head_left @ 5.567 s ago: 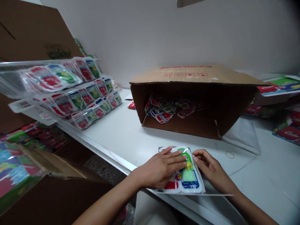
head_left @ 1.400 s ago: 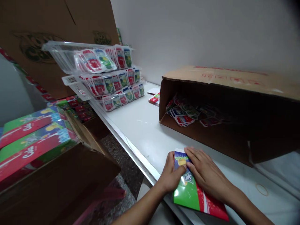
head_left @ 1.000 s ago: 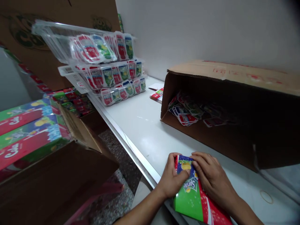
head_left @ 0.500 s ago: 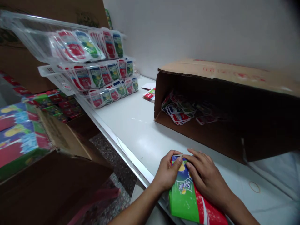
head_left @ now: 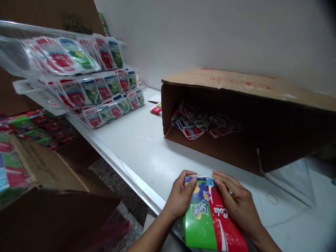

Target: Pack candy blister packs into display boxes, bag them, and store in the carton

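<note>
A green, blue and red box [head_left: 202, 224] printed "Sprite" and "Cola" lies at the table's near edge, its print upside down to me. My left hand [head_left: 181, 194] grips its far left corner, thumb on top and fingers curled over the side. Along the right side my right hand [head_left: 236, 196] is closed round the far corner, thumb on the printed face. A thin pale edge shows at the box's far end between the hands. The undersides of both hands are hidden.
A cardboard carton [head_left: 210, 150] lies on its side, holding loose drink-shaped packets [head_left: 193, 131]. Clear trays [head_left: 23, 85] of such packets are stacked at left. A rubber band [head_left: 272, 198] lies on the white table [head_left: 131, 147]. An open carton [head_left: 65, 210] of printed boxes stands lower left.
My right hand has shifted right off the middle of the box to its far right corner, uncovering the red "Cola" panel. The view has turned slightly right.
</note>
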Tool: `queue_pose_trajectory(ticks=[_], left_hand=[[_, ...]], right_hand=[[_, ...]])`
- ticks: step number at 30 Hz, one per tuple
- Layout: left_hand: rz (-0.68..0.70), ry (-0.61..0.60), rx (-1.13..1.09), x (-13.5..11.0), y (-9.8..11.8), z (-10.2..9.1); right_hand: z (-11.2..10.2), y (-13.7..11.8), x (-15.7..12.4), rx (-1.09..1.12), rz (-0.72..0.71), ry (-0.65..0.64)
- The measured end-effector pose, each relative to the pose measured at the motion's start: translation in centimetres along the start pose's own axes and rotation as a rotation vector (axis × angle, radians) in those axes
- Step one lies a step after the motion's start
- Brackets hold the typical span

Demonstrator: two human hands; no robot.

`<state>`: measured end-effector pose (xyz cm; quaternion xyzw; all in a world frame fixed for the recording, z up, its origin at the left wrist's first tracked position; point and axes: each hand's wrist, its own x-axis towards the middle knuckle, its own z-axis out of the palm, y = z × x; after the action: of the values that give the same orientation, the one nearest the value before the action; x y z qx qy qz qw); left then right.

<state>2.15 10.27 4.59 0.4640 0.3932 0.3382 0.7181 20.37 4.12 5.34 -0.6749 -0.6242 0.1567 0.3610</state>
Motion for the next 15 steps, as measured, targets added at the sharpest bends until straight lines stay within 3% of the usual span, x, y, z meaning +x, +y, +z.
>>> queue_pose_trajectory(ticks=[4,7,13,15], left_hand=[[0.004,-0.005,0.018,0.0,-0.1,0.0],[-0.021,-0.01,0.003,0.0,-0.2,-0.1],[0.013,-0.025,0.19,1.4,0.9,-0.8],[-0.008,-0.059,0.207,1.9,1.3,-0.7]], right_hand=[[0.1,0.3,0.1,0.051,-0.061,0.037],[0.4,0.4,0.4,0.068,0.009,0.027],[1.1,0.4,0.7,0.381,0.484,-0.085],[1.1,0.4,0.5,0.512,0.558,-0.099]])
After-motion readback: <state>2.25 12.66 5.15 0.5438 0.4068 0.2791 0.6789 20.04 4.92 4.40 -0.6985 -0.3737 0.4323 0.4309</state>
